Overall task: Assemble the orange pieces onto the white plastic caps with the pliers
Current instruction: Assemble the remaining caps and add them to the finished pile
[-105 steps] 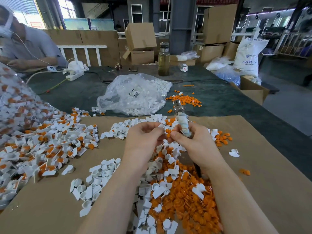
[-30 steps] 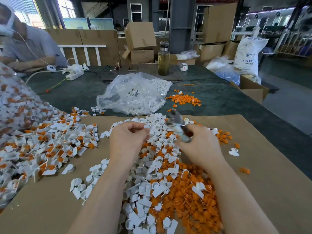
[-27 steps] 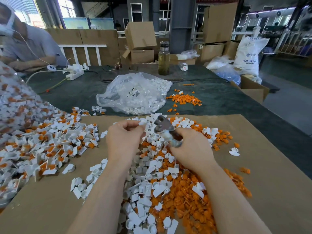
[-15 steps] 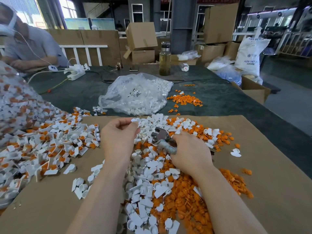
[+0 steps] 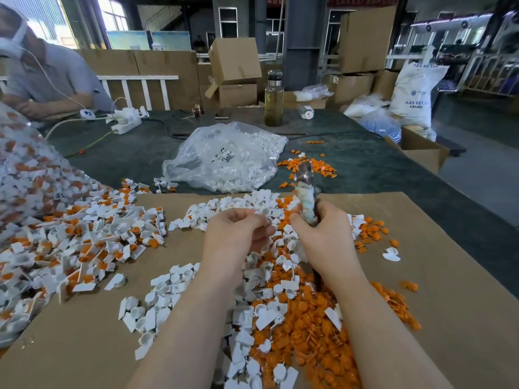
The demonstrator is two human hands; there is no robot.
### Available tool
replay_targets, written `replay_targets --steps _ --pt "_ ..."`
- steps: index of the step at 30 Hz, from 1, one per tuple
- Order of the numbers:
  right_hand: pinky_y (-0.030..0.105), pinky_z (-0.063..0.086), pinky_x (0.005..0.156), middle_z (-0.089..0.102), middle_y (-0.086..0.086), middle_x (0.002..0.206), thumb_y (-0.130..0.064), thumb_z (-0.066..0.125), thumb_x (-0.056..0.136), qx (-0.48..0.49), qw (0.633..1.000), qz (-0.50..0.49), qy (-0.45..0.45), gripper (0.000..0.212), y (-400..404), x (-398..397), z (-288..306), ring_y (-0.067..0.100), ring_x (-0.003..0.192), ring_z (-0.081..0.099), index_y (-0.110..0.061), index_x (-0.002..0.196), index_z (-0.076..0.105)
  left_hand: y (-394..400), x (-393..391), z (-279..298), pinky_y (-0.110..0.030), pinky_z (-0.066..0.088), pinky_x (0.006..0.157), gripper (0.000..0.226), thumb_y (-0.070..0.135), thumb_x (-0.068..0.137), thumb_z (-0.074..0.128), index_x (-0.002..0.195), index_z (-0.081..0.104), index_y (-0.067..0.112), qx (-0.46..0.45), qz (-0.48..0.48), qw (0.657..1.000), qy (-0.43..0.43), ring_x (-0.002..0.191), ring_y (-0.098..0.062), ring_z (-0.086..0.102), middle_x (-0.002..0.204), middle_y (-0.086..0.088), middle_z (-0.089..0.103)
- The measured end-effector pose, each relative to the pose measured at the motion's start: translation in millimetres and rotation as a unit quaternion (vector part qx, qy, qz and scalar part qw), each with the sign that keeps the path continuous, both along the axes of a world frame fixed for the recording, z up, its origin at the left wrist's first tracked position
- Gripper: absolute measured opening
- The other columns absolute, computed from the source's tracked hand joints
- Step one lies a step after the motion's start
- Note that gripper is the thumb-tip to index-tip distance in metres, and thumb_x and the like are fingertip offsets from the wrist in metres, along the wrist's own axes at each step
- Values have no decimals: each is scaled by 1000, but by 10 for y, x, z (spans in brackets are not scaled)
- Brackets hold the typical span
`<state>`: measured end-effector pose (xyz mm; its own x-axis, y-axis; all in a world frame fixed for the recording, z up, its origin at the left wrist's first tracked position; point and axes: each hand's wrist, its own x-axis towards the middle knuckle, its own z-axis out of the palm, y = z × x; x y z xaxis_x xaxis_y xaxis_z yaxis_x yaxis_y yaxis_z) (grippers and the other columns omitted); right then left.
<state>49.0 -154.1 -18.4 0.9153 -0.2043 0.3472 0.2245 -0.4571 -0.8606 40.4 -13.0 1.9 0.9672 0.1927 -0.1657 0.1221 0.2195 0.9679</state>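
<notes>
My right hand (image 5: 325, 237) grips the pliers (image 5: 304, 189), which stand nearly upright with the taped handle end pointing away from me. My left hand (image 5: 236, 234) pinches a small white cap (image 5: 264, 211) between thumb and fingers, close beside the right hand. Both hands hover over a mixed heap of white caps (image 5: 261, 276) and orange pieces (image 5: 309, 332) on a cardboard sheet (image 5: 449, 304). A pile of caps fitted with orange pieces (image 5: 84, 234) spreads at the left. The pliers' jaws are hidden behind my right hand.
A clear bag of white caps (image 5: 224, 158) lies beyond the cardboard, with loose orange pieces (image 5: 306, 165) to its right. A bottle (image 5: 273, 99), a power strip (image 5: 126, 119) and cardboard boxes stand farther back. Another person (image 5: 42, 74) sits at the far left.
My right hand has swung the pliers from tilted left and low back to upright. My left hand moved right toward it, holding a white cap.
</notes>
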Motion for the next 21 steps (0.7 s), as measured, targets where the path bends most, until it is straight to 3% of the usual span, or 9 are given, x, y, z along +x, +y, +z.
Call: replay_targets --steps 4,7,11,15,21 --pt "21 46 55 66 0 67 -19 67 90 97 994 50 -5 7 34 -32 36 7 59 57 -17 84 64 -103 -43 14 -25 60 62 9 1 85 71 92 67 -1 -61 -56 997 7 68 -18 73 80 -17 76" --pt "25 49 57 66 0 70 -21 69 89 73 996 53 -17 7 38 -34 30 6 62 59 -18 85 64 -104 -49 23 -25 60 62 9 -2 84 71 84 65 5 -86 -47 995 2 69 -17 73 84 -18 76" --pt "20 45 57 62 -9 68 -30 72 87 22 998 41 -33 12 37 -44 35 2 64 58 -24 83 62 -99 -46 18 -23 58 61 16 0 81 75 93 65 3 -66 -28 997 -2 71 -19 74 84 -18 76" --pt "36 52 62 64 -7 72 -30 70 88 1 999 28 -30 12 38 -52 34 12 69 61 -21 84 63 -112 -51 26 -24 60 61 8 3 81 75 89 71 2 -69 -18 997 5 72 -21 74 79 -17 76" --pt "26 50 60 64 -6 72 -27 70 89 43 997 23 -58 9 52 -63 37 5 66 60 -20 89 64 -106 -49 30 -24 60 61 8 2 81 74 88 72 1 -69 -1 998 6 69 -20 74 70 -13 74"
